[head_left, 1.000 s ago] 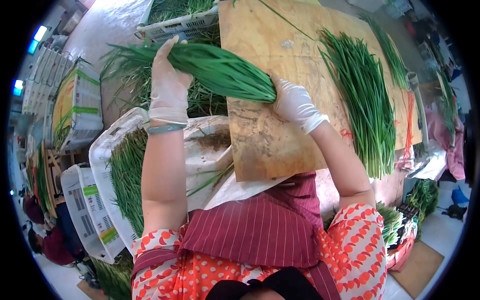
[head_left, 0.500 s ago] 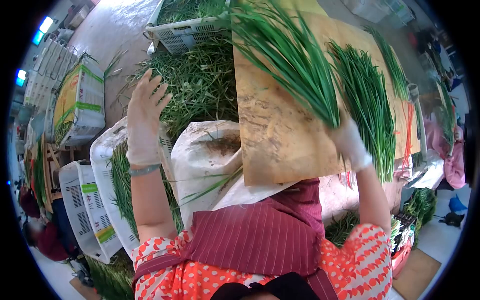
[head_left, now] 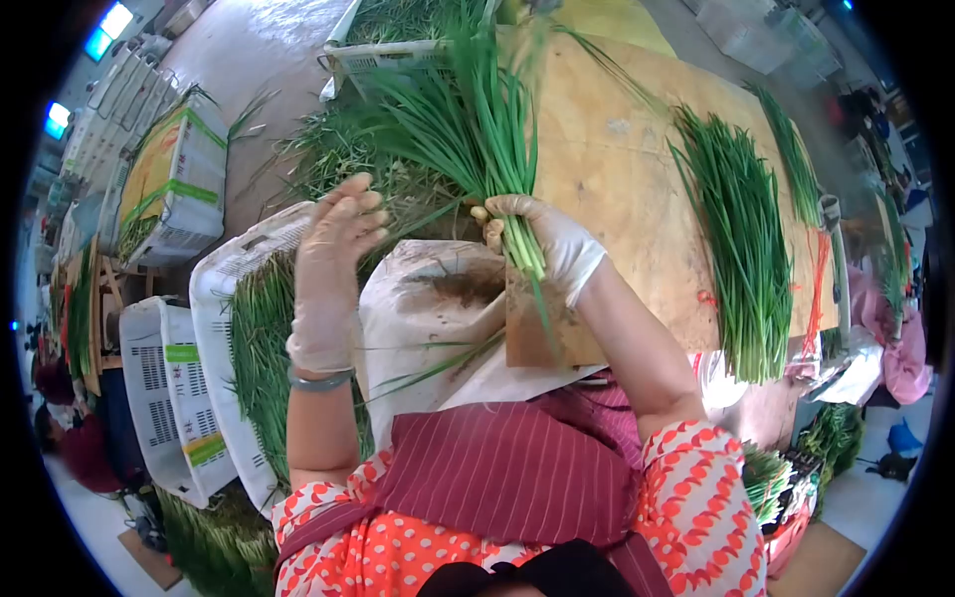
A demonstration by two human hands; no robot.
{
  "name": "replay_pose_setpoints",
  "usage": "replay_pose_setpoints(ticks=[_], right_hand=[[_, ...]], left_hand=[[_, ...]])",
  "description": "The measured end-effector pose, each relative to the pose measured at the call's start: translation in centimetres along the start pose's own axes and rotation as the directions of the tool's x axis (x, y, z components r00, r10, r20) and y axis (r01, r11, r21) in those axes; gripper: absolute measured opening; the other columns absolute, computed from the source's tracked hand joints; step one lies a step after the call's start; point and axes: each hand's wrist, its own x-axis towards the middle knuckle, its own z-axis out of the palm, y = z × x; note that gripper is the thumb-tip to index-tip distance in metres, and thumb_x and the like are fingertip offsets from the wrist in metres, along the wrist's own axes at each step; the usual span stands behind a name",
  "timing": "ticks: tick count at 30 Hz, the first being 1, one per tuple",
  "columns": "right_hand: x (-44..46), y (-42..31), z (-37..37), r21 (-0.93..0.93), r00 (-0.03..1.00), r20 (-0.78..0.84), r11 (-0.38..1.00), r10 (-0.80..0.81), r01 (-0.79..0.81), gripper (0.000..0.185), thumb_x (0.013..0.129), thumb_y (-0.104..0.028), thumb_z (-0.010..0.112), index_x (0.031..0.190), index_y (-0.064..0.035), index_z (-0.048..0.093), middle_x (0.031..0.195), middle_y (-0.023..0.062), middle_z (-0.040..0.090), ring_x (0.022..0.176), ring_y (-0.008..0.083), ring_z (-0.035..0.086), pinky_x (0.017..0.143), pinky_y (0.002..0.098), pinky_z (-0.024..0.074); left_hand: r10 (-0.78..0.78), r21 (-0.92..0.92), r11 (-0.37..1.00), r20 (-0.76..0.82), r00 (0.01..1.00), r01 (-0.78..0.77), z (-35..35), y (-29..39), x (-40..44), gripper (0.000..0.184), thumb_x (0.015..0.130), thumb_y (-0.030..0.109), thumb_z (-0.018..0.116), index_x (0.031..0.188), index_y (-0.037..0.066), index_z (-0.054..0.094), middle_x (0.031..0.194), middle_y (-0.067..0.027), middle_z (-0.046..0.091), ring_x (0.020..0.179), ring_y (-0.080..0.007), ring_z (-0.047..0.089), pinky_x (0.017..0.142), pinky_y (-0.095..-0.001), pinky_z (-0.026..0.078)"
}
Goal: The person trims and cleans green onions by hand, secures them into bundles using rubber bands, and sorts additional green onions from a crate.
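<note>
Green leaves (head_left: 487,129) fanned forward from the right hand (head_left: 557,239), closed round their pale stems (head_left: 521,249); the left hand (head_left: 330,239) (fingers loosely curled, empty) hung apart.

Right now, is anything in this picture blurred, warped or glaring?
Head view: fisheye curvature with black corners; head view: the leafy bunch in the right hand looks smeared near its tips, probably motion blur; head view: glaring bluish patches at upper left, pale sheen on the floor.
</note>
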Motion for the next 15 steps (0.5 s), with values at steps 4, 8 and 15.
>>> replay_pose_setpoints(ticks=[4,8,15], right_hand=[[-3.8,1.3,0.6,0.266,0.96,0.219,0.957,-0.177,0.116,0.03,0.084,-0.008,0.057,0.109,0.0065,0.049,0.086,0.0101,0.058,0.063,0.012,0.055,0.057,0.0244,0.0527],[-6.9,1.4,-1.7,0.273,0.965,0.245,0.962,-0.096,0.026,0.031,0.085,-0.015,0.058,0.109,0.0054,0.052,0.084,0.0097,0.06,0.067,0.0129,0.059,0.062,0.0253,0.0528],[-13.1,2.0,-5.7,-0.629,0.893,-0.236,0.761,-0.384,0.161,0.039,0.085,-0.033,0.06,0.106,0.0005,0.059,0.09,0.0077,0.065,0.075,0.0166,0.062,0.069,0.0301,0.0502]], left_hand=[[-0.27,-0.105,0.944,0.297,0.916,0.312,3.0,-1.7,-0.6,0.041,0.091,0.027,0.046,0.121,-0.001,0.048,0.108,-0.0131,0.06,0.096,-0.0225,0.059,0.084,-0.0342,0.048],[-0.411,-0.028,0.864,0.538,0.736,0.502,9.1,-4.8,0.5,0.034,0.093,0.025,0.043,0.112,-0.002,0.052,0.105,-0.0151,0.06,0.095,-0.0252,0.059,0.085,-0.0371,0.048],[-0.604,-0.352,0.673,0.246,0.758,0.651,15.8,-10.2,2.9,0.019,0.084,0.009,0.055,0.1,-0.001,0.054,0.096,-0.015,0.062,0.083,-0.0293,0.062,0.078,-0.0431,0.052]])
